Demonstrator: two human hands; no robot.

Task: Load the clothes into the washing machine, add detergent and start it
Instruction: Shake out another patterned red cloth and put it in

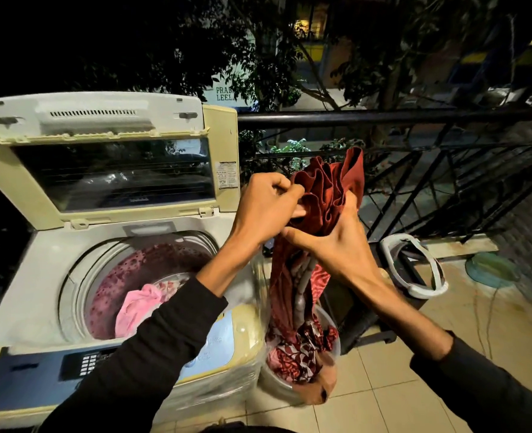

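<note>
A top-loading washing machine (55, 254) stands at the left with its lid (102, 157) raised. A pink garment (136, 307) lies in its drum. Right of the machine, both hands hold up a bunched dark red cloth (330, 189). My left hand (264, 207) pinches its upper folds from the left. My right hand (336, 245) grips the bundle from below. The cloth's lower part hangs down into a tub (277, 385) on the floor, which holds more red patterned clothes (302, 348). The machine's control panel (83, 364) runs along its near edge.
A black metal railing (414, 117) closes the balcony behind, with dark trees beyond. A white-rimmed container (414, 264) lies tilted on the tiled floor at the right, next to a dark low object. A green round thing (492, 270) sits farther right.
</note>
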